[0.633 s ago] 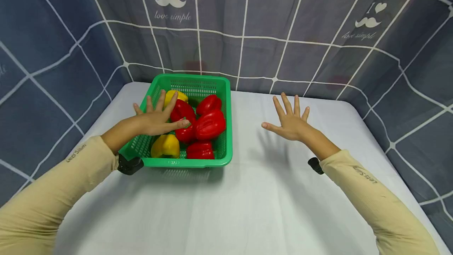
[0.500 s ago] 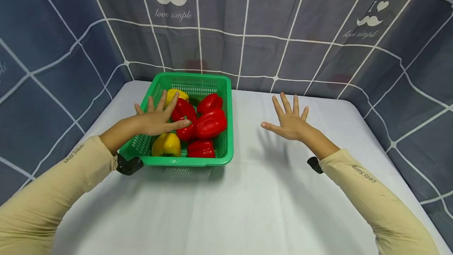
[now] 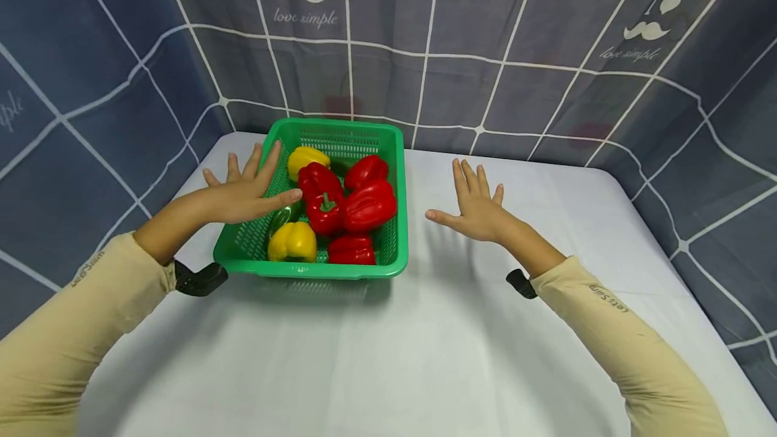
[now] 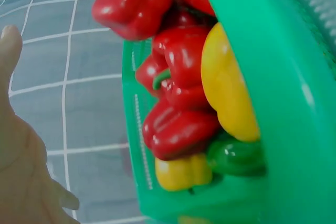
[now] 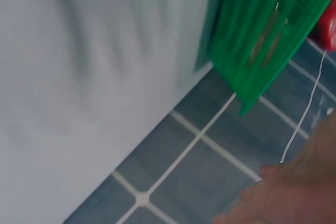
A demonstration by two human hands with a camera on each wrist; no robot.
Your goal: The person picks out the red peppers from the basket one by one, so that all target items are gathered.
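A green plastic basket (image 3: 397,248) stands at the back left of the white table. Inside lie several red bell peppers (image 3: 369,206), a yellow bell pepper (image 3: 293,242) near the front, another yellow bell pepper (image 3: 307,160) at the back, and dark green vegetables, one a shiny green one (image 4: 236,157) partly hidden. My left hand (image 3: 239,195), fingers spread, hovers at the basket's left side and holds nothing. To the right of the basket my right hand (image 3: 476,211) is held above the table, fingers straight and nothing in it.
White cloth covers the table (image 3: 376,356). A grey-blue checked curtain (image 3: 461,32) with white lines and printed lettering encloses the back and both sides. Beige sleeves cover both forearms, and a black strap (image 3: 200,279) sits at the left wrist.
My left hand has shifted left, uncovering more of the peppers and a green vegetable. The right hand has moved left, nearer the basket, with its fingers closer together. The head view has shifted slightly.
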